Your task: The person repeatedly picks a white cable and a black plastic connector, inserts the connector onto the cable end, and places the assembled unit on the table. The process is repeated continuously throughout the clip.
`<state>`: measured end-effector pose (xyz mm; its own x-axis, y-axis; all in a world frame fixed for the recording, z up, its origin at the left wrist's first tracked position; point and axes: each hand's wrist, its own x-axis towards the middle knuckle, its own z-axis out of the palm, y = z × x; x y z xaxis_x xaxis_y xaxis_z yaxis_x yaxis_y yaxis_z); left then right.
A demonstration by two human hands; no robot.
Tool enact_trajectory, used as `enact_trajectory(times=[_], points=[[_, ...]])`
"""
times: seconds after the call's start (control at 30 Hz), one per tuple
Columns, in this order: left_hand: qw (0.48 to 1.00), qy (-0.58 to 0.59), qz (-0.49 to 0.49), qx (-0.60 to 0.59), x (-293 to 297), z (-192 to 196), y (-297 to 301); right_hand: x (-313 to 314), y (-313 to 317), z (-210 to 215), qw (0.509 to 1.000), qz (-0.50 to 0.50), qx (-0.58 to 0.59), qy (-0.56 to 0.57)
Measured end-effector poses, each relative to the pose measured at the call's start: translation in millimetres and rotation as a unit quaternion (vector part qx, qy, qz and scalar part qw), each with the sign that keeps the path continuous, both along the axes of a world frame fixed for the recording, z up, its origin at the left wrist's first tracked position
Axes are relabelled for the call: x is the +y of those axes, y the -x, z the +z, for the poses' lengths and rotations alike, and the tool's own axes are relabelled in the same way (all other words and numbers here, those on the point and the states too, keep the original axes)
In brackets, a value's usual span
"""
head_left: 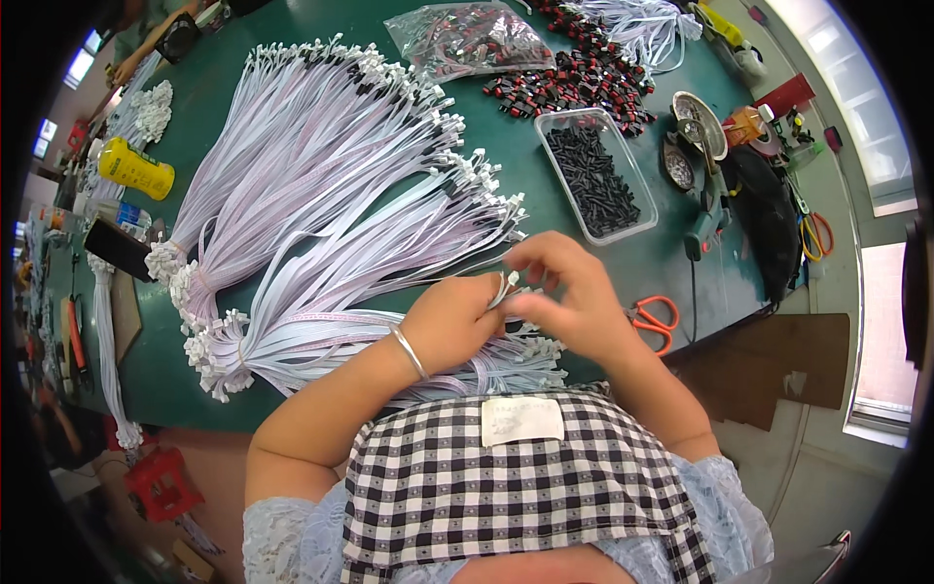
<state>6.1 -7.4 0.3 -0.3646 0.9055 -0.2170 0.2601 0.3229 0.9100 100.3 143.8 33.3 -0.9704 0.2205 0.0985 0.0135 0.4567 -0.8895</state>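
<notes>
Green bench heaped with finished white wire bundles [321, 185], both hands [457, 321] [574, 297] pinched shut on one connector end [506, 289] at near edge, more loose below.

Your left hand [452, 321] curled, knuckles up, bangle at wrist, fingertips pinched. Your right hand [569, 292] meets it, fingers bent, thumb and forefinger pinching. Both forearms rise from lower edge, converging.

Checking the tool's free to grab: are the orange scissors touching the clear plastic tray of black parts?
Apart. The head view shows bare green table between the orange scissors, near the table's front edge, and the clear plastic tray, farther back.
</notes>
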Motion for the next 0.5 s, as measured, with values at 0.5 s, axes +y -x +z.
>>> enact_trajectory(times=[0.5], points=[[0.971, -0.046, 0.051, -0.230, -3.8, -2.3, 4.0, 11.5, -19.3, -24.5, 0.992, -0.088, 0.009, 0.087]])
